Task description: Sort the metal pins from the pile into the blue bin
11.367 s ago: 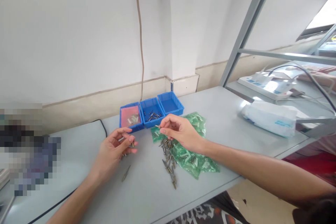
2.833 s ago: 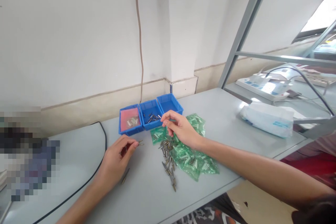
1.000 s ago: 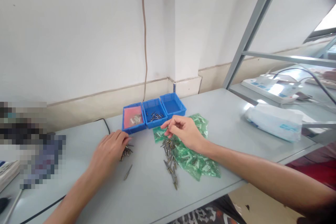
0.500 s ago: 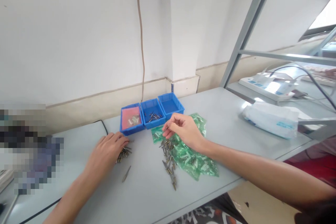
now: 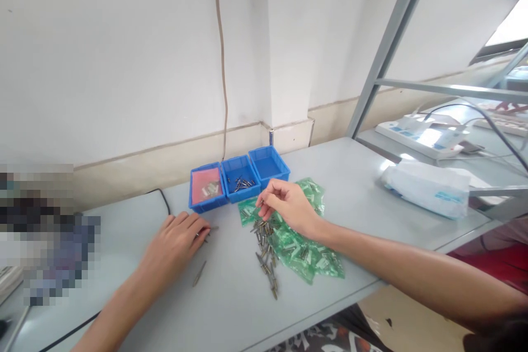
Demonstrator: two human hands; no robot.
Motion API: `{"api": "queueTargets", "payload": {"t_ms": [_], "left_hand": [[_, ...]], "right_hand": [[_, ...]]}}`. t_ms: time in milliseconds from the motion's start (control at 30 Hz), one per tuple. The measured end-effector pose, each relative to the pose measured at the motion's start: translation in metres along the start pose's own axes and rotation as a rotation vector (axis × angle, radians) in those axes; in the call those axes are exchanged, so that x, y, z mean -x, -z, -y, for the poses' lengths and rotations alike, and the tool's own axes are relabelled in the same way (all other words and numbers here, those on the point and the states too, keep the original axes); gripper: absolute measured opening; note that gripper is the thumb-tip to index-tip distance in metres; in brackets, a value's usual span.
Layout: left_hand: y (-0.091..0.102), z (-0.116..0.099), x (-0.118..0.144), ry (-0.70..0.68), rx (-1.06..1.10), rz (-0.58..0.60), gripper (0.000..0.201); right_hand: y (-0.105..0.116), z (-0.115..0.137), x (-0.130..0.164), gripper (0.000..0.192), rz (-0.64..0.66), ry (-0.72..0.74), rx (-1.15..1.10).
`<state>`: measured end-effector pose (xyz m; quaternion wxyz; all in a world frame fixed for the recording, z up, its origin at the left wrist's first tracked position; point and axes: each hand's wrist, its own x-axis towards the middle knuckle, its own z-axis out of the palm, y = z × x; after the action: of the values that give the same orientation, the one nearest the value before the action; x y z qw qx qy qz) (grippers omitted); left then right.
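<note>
My left hand [image 5: 177,239] rests low over the table, fingers curled down and thumb near the index finger. Slim metal pins [image 5: 213,227] poke out at its fingertips; the palm hides whatever lies beneath. A single pointed metal pin [image 5: 199,273] lies just in front of it. Above the green plastic bags [image 5: 295,245], my right hand [image 5: 289,206] is closed in a pinch, with a small dark end of a metal pin showing at the fingertips. Below that hand, a loose heap of similar pins [image 5: 266,247], some brass-coloured, spreads beside the bags, which hold more metal pieces.
Three blue bins stand by the wall: one with a pink sheet [image 5: 202,179] and small bags, a middle bin [image 5: 237,164] with metal pins, and a right bin [image 5: 270,159]. A metal frame [image 5: 388,49], white package [image 5: 427,187] and power strip [image 5: 412,135] are at right.
My left hand has shifted slightly right and now covers most of the small pile that showed at its fingertips. My right hand stays almost in place, still pinched.
</note>
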<state>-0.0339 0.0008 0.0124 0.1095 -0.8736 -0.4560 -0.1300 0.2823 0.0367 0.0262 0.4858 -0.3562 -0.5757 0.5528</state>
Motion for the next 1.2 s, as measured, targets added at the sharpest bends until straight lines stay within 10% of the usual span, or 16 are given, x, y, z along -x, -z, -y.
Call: {"api": "queueTargets", "payload": {"t_ms": [1200], "left_hand": [[-0.008,-0.008,-0.001,0.125,0.126,-0.064,0.035]], "right_hand": [[-0.004,0.004,0.002,0.019,0.015,-0.032,-0.057]]}}
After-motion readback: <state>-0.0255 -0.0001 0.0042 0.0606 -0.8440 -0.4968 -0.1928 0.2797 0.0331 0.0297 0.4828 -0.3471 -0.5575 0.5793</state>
